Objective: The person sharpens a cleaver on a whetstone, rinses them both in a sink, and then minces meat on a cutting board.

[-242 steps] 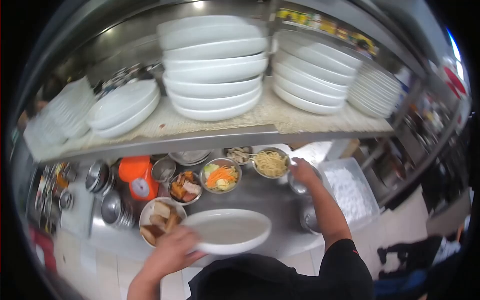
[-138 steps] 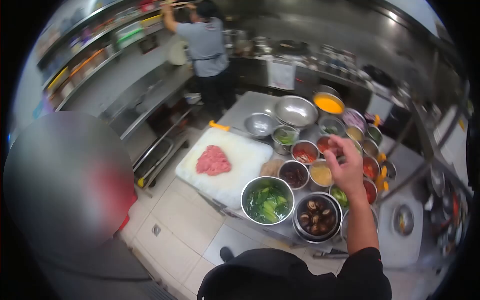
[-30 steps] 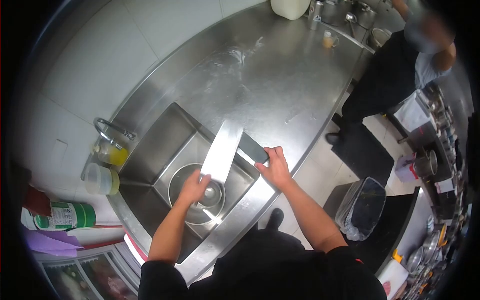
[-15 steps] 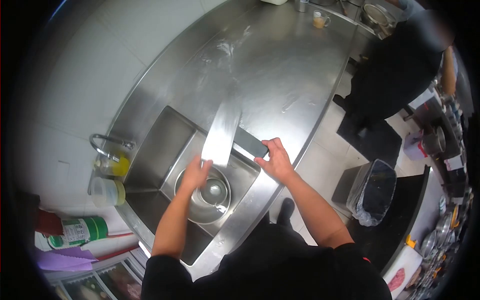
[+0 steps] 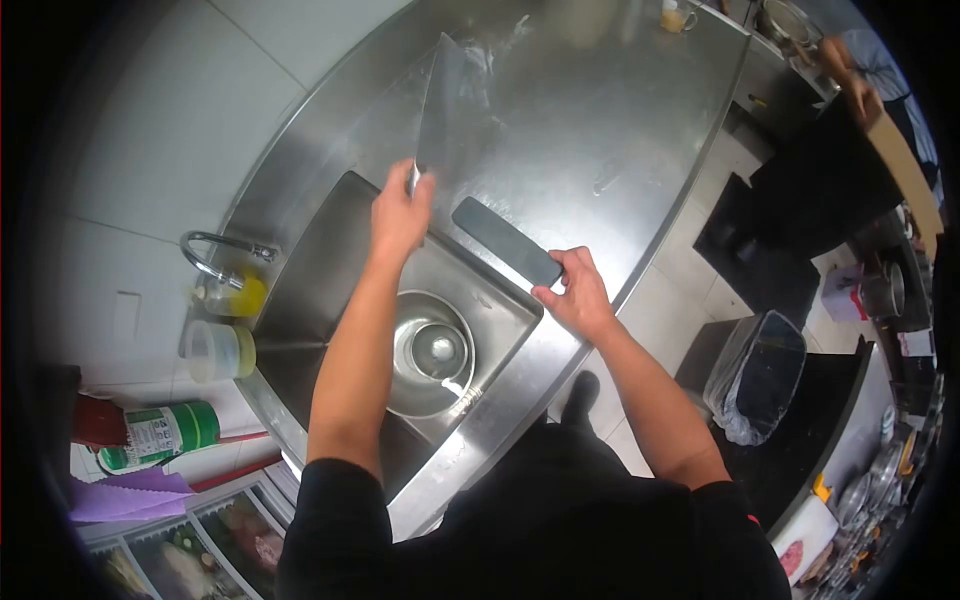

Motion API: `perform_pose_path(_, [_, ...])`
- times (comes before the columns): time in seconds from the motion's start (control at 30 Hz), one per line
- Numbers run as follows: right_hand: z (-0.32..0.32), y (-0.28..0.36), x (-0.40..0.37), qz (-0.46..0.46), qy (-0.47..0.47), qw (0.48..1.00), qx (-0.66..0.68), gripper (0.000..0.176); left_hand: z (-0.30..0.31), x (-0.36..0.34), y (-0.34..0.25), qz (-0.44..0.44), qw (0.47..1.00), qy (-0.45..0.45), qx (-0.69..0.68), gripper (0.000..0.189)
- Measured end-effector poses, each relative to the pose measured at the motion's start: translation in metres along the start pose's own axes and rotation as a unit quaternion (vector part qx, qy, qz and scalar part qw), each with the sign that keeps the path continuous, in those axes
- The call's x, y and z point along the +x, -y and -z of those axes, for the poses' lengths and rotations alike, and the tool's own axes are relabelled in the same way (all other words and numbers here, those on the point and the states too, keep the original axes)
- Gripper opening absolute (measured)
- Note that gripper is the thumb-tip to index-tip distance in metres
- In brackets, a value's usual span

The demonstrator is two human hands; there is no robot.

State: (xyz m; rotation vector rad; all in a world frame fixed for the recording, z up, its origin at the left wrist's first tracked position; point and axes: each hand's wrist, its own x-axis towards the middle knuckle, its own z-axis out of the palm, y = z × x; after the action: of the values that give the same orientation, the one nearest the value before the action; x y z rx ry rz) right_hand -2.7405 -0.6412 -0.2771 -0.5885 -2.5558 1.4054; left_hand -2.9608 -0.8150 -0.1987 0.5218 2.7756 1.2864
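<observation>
My left hand (image 5: 402, 215) is closed round the handle of a large knife (image 5: 438, 110), whose blade points away over the steel counter (image 5: 600, 130). The knife is apart from a dark grey sharpening stone (image 5: 508, 242), which lies at the edge of the sink (image 5: 330, 240). Fingers of my right hand (image 5: 578, 290) grip the near right end of the stone. Below, in the sink, a round metal bowl (image 5: 462, 345) has a smaller round vessel (image 5: 438, 350) inside it.
A curved faucet (image 5: 205, 262) and plastic containers (image 5: 205, 352) stand left of the sink. A lined trash bin (image 5: 750, 385) is on the floor at right. Another person (image 5: 830, 170) stands at upper right, holding a flat brown board (image 5: 905, 175). A glass cup (image 5: 677, 16) sits far back.
My left hand has moved up and away with the knife, off the stone. The view has shifted slightly. The other person has turned, and a brown board now shows by their hand.
</observation>
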Motion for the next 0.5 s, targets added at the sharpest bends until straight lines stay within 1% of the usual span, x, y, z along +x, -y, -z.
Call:
perform_pose_path(0.1, [-0.004,-0.009,0.000,0.016,-0.010,1.000,-0.006,0.059,0.024,-0.047,-0.038,0.057,0.979,0.169,-0.103,0.065])
perform_pose_path(0.17, [-0.003,-0.007,-0.001,0.009,-0.006,1.000,-0.008,0.058,0.001,-0.060,-0.002,-0.043,0.988,0.140,0.047,0.068])
perform_pose_path(0.23, [-0.004,-0.005,0.000,0.007,-0.016,1.000,-0.009,0.056,-0.030,-0.077,0.029,-0.122,0.966,0.112,0.201,0.067])
perform_pose_path(0.27, [-0.005,-0.006,-0.001,0.007,-0.027,1.000,-0.009,0.056,-0.038,-0.089,0.031,-0.156,0.943,0.102,0.275,0.065])
perform_pose_path(0.37, [-0.009,-0.007,-0.005,0.002,-0.037,0.999,-0.002,0.055,-0.032,-0.130,0.037,-0.069,0.930,0.184,0.311,0.069])
perform_pose_path(0.43, [-0.007,-0.009,-0.002,0.011,-0.037,0.999,0.004,0.055,-0.013,-0.177,0.066,-0.091,0.942,0.187,0.264,0.068])
perform_pose_path(0.5, [-0.010,-0.018,-0.001,0.028,-0.033,0.999,0.009,0.055,0.006,-0.202,0.066,-0.098,0.940,0.195,0.262,0.068])
